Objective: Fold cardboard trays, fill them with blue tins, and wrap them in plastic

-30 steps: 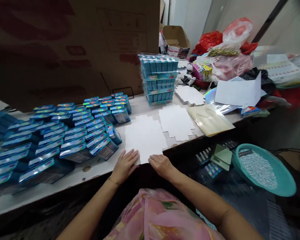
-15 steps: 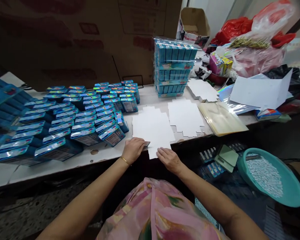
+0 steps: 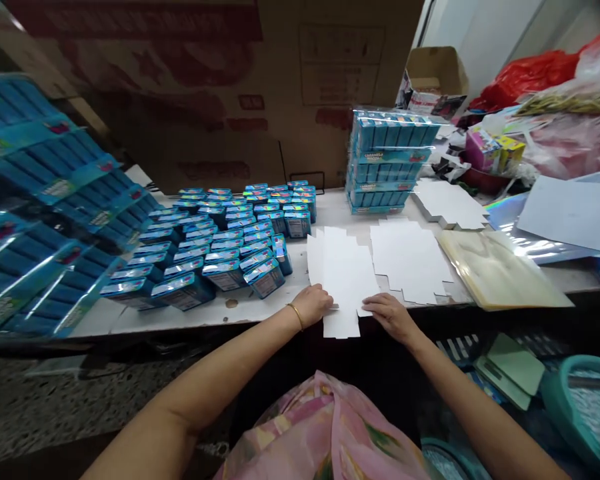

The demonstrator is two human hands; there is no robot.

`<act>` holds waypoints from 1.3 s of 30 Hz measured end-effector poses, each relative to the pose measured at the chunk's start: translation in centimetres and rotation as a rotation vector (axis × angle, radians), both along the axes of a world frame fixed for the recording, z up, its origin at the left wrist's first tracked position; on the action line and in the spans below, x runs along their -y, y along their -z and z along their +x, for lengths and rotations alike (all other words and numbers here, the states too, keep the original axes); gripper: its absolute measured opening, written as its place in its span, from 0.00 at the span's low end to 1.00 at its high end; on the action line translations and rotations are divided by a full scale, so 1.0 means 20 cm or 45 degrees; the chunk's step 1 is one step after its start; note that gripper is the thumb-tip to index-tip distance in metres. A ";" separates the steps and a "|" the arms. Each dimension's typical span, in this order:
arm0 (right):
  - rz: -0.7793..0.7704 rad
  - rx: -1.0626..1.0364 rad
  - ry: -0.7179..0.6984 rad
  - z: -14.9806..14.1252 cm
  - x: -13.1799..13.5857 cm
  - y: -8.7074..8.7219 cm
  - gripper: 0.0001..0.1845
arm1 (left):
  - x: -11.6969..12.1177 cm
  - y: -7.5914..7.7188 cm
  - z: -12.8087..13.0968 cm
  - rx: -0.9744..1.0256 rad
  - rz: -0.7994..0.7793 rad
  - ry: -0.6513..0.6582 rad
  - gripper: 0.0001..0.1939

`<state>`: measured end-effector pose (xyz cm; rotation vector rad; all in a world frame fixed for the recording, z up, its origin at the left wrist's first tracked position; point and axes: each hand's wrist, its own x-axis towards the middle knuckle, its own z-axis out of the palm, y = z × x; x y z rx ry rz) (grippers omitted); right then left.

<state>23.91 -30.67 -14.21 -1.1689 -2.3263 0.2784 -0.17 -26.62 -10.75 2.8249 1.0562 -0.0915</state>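
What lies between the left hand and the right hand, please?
In the head view, a white card sheet lies between the left hand and the right hand.

A pink garment point(image 3: 305, 437) was worn over the torso, its thin-looking cloth printed with a large, loose floral pattern. Petal-like shapes in paler and deeper pink were mixed with touches of cream and mustard yellow, and a dark green leaf-like patch point(image 3: 381, 440) was set on the right side. The front was divided by a narrow, plainer pink strip point(image 3: 335, 433), run from the far edge toward the near one. Soft folds were formed in the cloth around it. The left wrist was circled by a thin, gold-coloured bracelet point(image 3: 299, 316), slightly shiny. The left hand point(image 3: 314, 305) and the right hand point(image 3: 391, 316) were bare, as were both forearms point(image 3: 450, 367).
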 end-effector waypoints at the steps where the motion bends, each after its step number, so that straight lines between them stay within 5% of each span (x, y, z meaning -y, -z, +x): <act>1: 0.008 0.004 0.013 -0.02 -0.03 -0.02 0.13 | 0.00 0.00 0.00 -0.003 -0.009 -0.033 0.14; 4: 0.080 0.277 0.042 -0.14 -0.08 -0.10 0.13 | 0.01 -0.01 0.01 -0.006 -0.022 -0.141 0.15; 8: 0.116 0.734 -0.152 -0.30 -0.11 -0.20 0.12 | 0.01 -0.03 0.04 -0.016 -0.006 -0.171 0.15; 14: 0.022 0.879 -0.216 -0.34 -0.14 -0.20 0.12 | 0.00 -0.03 0.12 -0.034 -0.009 -0.214 0.12; 23: -0.014 0.807 -0.080 -0.33 -0.15 -0.17 0.13 | 0.01 -0.07 0.13 -0.074 -0.033 -0.188 0.13; 29: -0.028 0.715 -0.088 -0.30 -0.08 -0.20 0.10 | -0.01 -0.09 0.17 -0.133 -0.087 -0.321 0.16; 33: 0.184 0.438 -0.030 -0.24 0.10 -0.13 0.34 | -0.02 -0.10 0.18 -0.153 -0.105 -0.343 0.16; 39: 0.302 -0.012 0.074 -0.25 0.09 0.02 0.09 | -0.05 -0.12 0.17 -0.129 -0.189 -0.255 0.15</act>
